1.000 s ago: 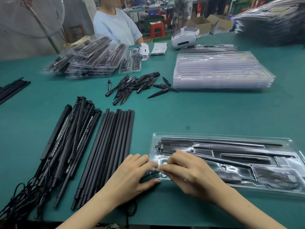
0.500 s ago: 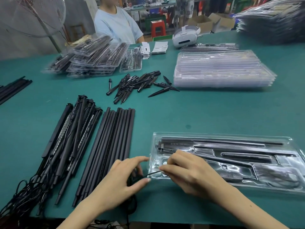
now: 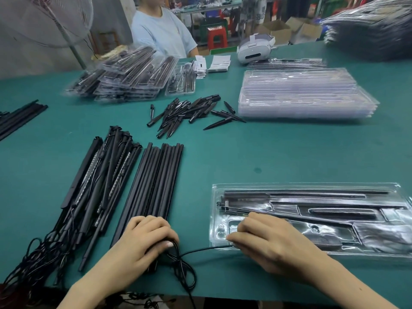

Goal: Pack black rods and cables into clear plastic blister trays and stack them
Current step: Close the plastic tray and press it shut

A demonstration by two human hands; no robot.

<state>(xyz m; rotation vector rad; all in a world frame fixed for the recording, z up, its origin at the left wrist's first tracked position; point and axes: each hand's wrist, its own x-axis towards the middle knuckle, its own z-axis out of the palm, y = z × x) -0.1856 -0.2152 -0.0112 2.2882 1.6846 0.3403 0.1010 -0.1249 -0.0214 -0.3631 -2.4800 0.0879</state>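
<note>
Green felt-covered table (image 3: pixel 245 157) is filling the view, workshop clutter blurring behind it. A person in a light blue shirt (image 3: pixel 161 32) is sitting at the far edge, beside a fan (image 3: pixel 44 21).

Left hand (image 3: pixel 142 241) is curling over the near ends of the plain black rods (image 3: pixel 156 186), fingers clenching a loop of black cable (image 3: pixel 200 249). The cable is running taut across the felt to the right hand (image 3: pixel 265 239), which is pinching its other end at the near-left corner of the clear blister tray (image 3: pixel 312 188). The tray is lying flat at near right, already holding long black rods in its upper channels.

Left of the plain rods, a bundle of rods with cables (image 3: pixel 98 192) is fanning toward the table edge, wires trailing off it. Mid-table, a loose pile of short black spikes (image 3: pixel 185 112) is lying scattered. A stack of empty clear trays (image 3: pixel 305 94) is sitting far right; a heap of packed trays (image 3: pixel 124 74) is sitting far left. A white headset (image 3: pixel 254 50) is resting behind the empty stack.
</note>
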